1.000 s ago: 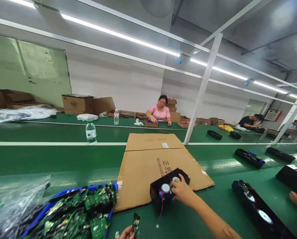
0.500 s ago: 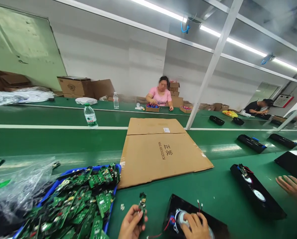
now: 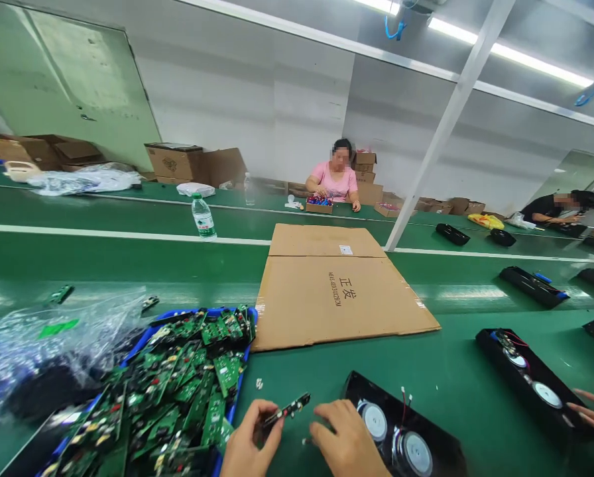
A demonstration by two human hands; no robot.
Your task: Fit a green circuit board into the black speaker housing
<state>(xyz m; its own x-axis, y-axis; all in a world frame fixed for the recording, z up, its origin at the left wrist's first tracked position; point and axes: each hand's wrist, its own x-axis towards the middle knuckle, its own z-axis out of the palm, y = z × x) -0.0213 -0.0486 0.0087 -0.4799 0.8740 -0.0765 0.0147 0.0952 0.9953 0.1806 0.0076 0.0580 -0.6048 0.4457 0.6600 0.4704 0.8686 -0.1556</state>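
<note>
My left hand (image 3: 250, 440) pinches a small dark circuit board (image 3: 288, 410) at the bottom centre, held nearly level. My right hand (image 3: 344, 442) is just to its right, fingers curled at the board's free end and at a thin wire by the black speaker housing (image 3: 406, 434). That housing lies flat on the green table and shows two round silver speaker cones and red wires with white plugs. What my right fingers pinch is too small to make out.
A blue bin (image 3: 172, 391) heaped with green circuit boards sits left of my hands, beside a crumpled plastic bag (image 3: 53, 338). Flat cardboard (image 3: 337, 291) lies ahead. Another speaker housing (image 3: 530, 384) is at right, with another person's fingers (image 3: 593, 411) on it. A water bottle (image 3: 203, 216) stands further back.
The view has tilted down and left. My right hand drew the speaker housing from the cardboard to the near edge, then left the cone for the board. The left hand tipped the board level.
</note>
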